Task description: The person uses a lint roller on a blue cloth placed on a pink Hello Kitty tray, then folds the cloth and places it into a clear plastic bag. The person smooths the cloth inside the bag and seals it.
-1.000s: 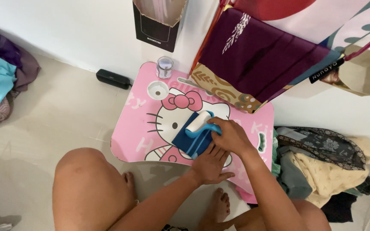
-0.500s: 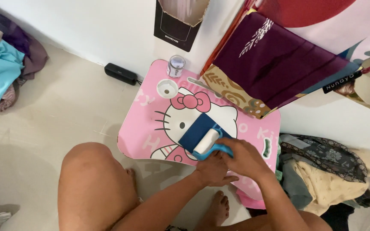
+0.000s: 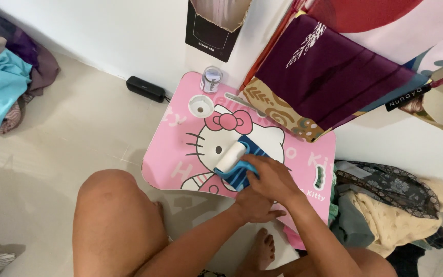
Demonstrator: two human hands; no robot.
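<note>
The person sits on the floor at a low pink table (image 3: pixel 170 154) printed with a cartoon cat, one bare knee (image 3: pixel 114 205) at the table's 7 o'clock. The right hand (image 3: pixel 273 177) is closed around the blue handle of a lint roller (image 3: pixel 232 158), whose white cylinder lies across a dark blue striped cloth (image 3: pixel 255 154) set flat near the middle of the tabletop, toward its 4 o'clock. The left hand (image 3: pixel 255 205) rests at the near edge of the table, just below the right hand; its fingers are partly hidden, so I cannot tell whether they pinch the cloth or merely press on it. The step in hand appears to be rolling the cloth clean, with the roller at the cloth's 9 o'clock side. In my judgement the next pass calls for steady downward pressure and a straight stroke along the stripes, with the cloth kept pinned so that it does not lift or bunch on the sticky sheet. At the table's 11 o'clock corner stand a small lidded jar (image 3: pixel 211 79) and, just beside it, a white round dish (image 3: pixel 201 105), both well apart from the work. A black oblong device (image 3: pixel 145 88) lies on the floor by the wall at 10 o'clock, and heaped clothing (image 3: pixel 385 205) sits at 3 o'clock.
</note>
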